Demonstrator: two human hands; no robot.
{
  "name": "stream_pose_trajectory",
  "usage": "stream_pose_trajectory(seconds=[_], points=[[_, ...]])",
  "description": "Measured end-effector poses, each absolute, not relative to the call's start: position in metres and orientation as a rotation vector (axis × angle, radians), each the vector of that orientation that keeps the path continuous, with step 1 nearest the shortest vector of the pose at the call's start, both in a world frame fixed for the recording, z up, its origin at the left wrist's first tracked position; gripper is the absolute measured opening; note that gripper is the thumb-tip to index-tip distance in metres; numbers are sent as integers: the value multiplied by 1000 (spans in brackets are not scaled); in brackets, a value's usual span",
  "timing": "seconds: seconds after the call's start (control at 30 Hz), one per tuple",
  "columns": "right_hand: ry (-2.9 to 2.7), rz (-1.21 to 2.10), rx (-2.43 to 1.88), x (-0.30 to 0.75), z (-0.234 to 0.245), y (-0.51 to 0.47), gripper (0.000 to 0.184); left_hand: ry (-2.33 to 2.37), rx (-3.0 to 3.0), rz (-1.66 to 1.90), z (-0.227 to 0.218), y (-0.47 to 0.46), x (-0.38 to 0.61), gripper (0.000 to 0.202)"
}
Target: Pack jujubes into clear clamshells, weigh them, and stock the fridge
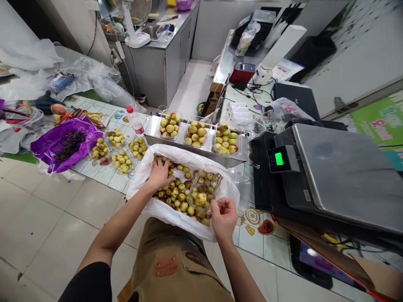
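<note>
A box lined with a white plastic bag (224, 178) holds many small yellow-green fruits with brown patches (180, 196), which look like jujubes. My left hand (160, 174) lies on the fruit at the box's left side, fingers spread and touching them. On the right, my right hand (224, 216) is closed on the near edge of a clear plastic punnet (206, 178). The punnet rests tilted over the fruit, and at least one jujube (201, 199) shows inside it. Other fruits are visible through its clear walls.
Three filled punnets (195, 133) stand on a metal ledge (151, 131) behind the box. More filled punnets (122, 162), a red-capped bottle (135, 121) and a purple bag (47, 147) of dark grapes (71, 144) sit left. A scale (343, 167) with a green display stands right.
</note>
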State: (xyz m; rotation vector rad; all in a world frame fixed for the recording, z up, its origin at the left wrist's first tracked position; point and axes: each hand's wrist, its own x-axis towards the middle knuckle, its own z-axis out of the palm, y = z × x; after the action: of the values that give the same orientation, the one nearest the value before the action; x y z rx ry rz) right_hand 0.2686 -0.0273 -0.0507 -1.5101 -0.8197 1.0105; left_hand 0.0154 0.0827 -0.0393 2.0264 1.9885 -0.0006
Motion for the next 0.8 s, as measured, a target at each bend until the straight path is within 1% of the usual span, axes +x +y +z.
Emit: stream_pose_trajectory(seconds=[0.07, 0.2, 0.33, 0.6, 0.8], points=[[-839, 1004, -1520, 269, -53, -28, 37, 2005, 2040, -62, -36, 87, 25, 93], [-850, 979, -1543, 271, -53, -28, 37, 2001, 2075, -128, -34, 92, 36, 79], [-853, 974, -1531, 272, -51, -28, 39, 1970, 2075, -86, -41, 94, 42, 66], [-852, 961, -1486, 271, -51, -27, 38, 1937, 2095, 45, -64, 99, 45, 63], [-914, 939, -1492, 266, -51, -23, 38, 1919, 2174, -34, -63, 100, 38, 48]])
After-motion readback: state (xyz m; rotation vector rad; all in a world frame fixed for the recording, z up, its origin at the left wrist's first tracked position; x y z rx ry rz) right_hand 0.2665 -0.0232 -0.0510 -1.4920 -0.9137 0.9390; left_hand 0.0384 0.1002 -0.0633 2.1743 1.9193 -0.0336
